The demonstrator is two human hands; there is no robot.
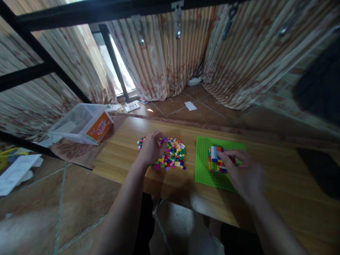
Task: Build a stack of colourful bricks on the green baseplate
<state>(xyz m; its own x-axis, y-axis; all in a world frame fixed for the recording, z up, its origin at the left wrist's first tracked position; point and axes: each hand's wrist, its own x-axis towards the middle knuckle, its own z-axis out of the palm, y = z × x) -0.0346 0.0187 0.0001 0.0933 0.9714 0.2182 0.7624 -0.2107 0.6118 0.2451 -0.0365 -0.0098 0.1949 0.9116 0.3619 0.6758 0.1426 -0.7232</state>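
A heap of small coloured toy bricks (pixel 172 154) lies on the wooden table. My left hand (pixel 152 149) is over its left side, fingers curled down among the bricks; what the fingertips hold, if anything, is hidden. To the right lies a green studded baseplate (pixel 203 173). On it stands a low, blocky brick build (pixel 214 156) in red, yellow, blue and white, with a light blue piece on top. My right hand (pixel 245 173), slightly blurred, reaches over the build's right side. Its thumb and forefinger are pinched together at the top; anything between them cannot be made out.
The wooden table (pixel 117 156) runs across the view. A clear plastic box (pixel 71 127) with an orange label stands beyond its left end. At the table's right lies a dark flat object (pixel 316 170). Black metal bars (pixel 106 16) cross above, before patterned curtains (pixel 162 60).
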